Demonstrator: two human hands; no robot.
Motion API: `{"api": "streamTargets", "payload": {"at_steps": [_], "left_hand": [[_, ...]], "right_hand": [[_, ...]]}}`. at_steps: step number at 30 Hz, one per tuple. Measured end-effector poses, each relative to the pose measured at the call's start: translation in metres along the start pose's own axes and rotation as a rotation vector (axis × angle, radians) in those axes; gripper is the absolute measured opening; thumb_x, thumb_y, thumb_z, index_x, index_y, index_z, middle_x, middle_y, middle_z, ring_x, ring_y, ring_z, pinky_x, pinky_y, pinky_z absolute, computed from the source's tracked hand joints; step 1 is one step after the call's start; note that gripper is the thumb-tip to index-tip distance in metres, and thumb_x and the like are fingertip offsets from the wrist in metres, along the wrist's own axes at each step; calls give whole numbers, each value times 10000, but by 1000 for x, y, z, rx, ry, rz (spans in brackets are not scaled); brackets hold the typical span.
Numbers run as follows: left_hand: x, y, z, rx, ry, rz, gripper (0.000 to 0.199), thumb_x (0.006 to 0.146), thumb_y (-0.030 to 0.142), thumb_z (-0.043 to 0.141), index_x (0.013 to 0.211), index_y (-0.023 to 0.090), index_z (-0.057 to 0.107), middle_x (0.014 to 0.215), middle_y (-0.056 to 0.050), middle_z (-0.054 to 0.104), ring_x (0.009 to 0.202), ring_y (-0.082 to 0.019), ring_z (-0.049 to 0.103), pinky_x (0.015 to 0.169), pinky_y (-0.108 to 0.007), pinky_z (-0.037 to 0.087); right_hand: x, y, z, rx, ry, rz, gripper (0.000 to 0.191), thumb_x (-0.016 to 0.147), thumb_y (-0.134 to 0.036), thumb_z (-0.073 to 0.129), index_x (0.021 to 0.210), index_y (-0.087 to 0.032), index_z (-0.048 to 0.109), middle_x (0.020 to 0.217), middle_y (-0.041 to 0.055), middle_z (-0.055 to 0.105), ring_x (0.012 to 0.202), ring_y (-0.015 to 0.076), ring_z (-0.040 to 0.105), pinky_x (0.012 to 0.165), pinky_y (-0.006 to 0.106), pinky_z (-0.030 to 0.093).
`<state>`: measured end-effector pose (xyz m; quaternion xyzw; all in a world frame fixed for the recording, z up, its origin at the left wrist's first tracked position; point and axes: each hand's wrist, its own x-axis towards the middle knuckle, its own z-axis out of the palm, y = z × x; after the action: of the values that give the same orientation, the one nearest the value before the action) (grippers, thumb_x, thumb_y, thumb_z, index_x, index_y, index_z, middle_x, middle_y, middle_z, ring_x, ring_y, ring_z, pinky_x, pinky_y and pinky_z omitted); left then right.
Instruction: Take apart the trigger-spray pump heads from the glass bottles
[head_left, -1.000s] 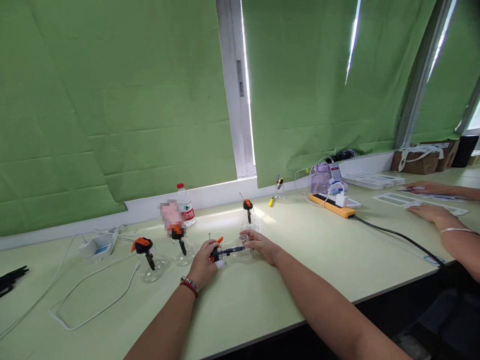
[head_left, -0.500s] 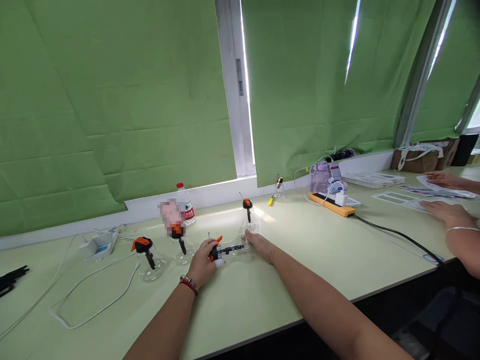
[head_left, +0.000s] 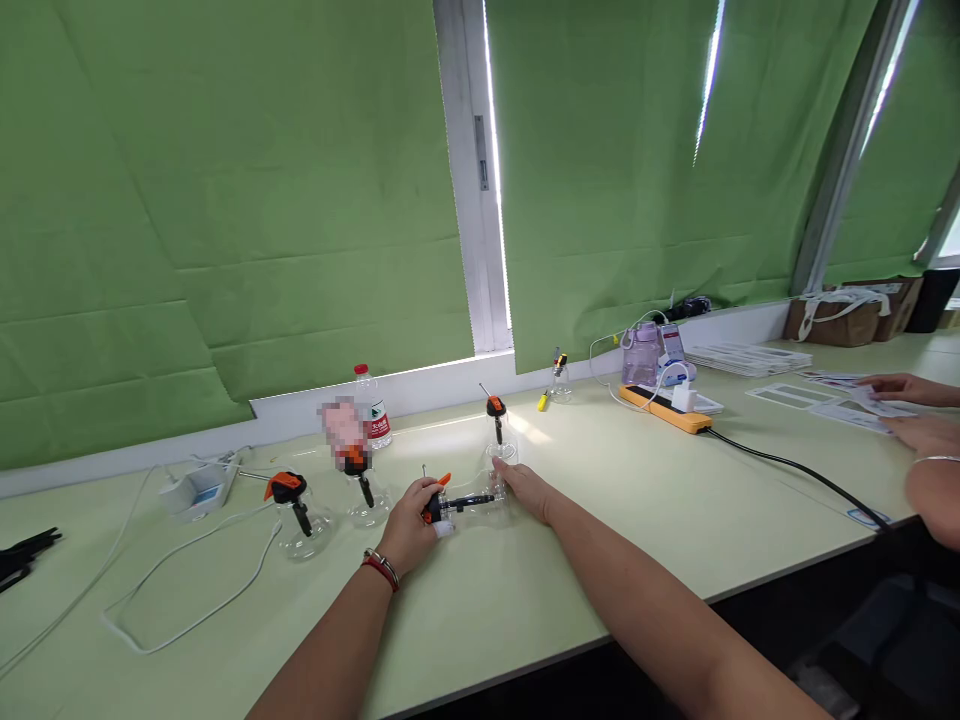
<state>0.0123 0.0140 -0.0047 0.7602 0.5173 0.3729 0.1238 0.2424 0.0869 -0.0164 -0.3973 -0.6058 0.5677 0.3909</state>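
A clear spray bottle (head_left: 480, 508) with a black and orange pump head lies on its side between my hands, low over the table. My left hand (head_left: 409, 520) is closed around the pump head, whose orange lever and thin metal spout stick up past the fingers. My right hand (head_left: 525, 490) holds the bottle's base end; its fingers are partly hidden behind the glass-like wall. Three similar bottles stand upright: one bottle (head_left: 304, 530) at the left, another bottle (head_left: 367, 500) beside my left hand, and a third bottle (head_left: 499, 430) just behind my right hand.
A water bottle (head_left: 379, 420) stands by the wall. White cables and a white socket block (head_left: 199, 490) lie at the left. Toward the right are a yellow-headed bottle (head_left: 560, 380), an orange power strip (head_left: 664, 410) and a purple jug (head_left: 640, 355). A co-worker's hands (head_left: 926, 430) handle papers.
My hands and the held bottle have shifted very slightly right. The grip looks the same. The co-worker's hands have moved over the papers.
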Motion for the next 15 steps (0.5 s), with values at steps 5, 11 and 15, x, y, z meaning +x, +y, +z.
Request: {"api": "streamTargets", "payload": {"at_steps": [5,11,15], "left_hand": [[1,1,-2,-3,2,10,420,618,180,673,1031,207,599,1175,-74,522,1056,-213,536,927,-354,434],[1,-3,-5,23,36,-10,380,614,189,665,990,212,621,1127,-61,545,1022,-211,551,893,-350,453],[0,-3,-3,9,43,-8,409,602,202,678,1006,218,621,1144,-64,540,1025,-217,552,898,-361,453]], "right_hand": [[-3,-2,0,3,-27,-21,632,738,-723,409,791,-147,665,791,75,645,846,235,556,852,386,390],[-13,-11,-5,136,-224,-160,502,655,-525,692,1052,-229,609,1073,53,610,1063,228,516,943,369,358],[-11,-10,-4,71,-166,-105,454,687,-582,629,884,-174,653,931,61,634,925,225,558,891,380,383]]}}
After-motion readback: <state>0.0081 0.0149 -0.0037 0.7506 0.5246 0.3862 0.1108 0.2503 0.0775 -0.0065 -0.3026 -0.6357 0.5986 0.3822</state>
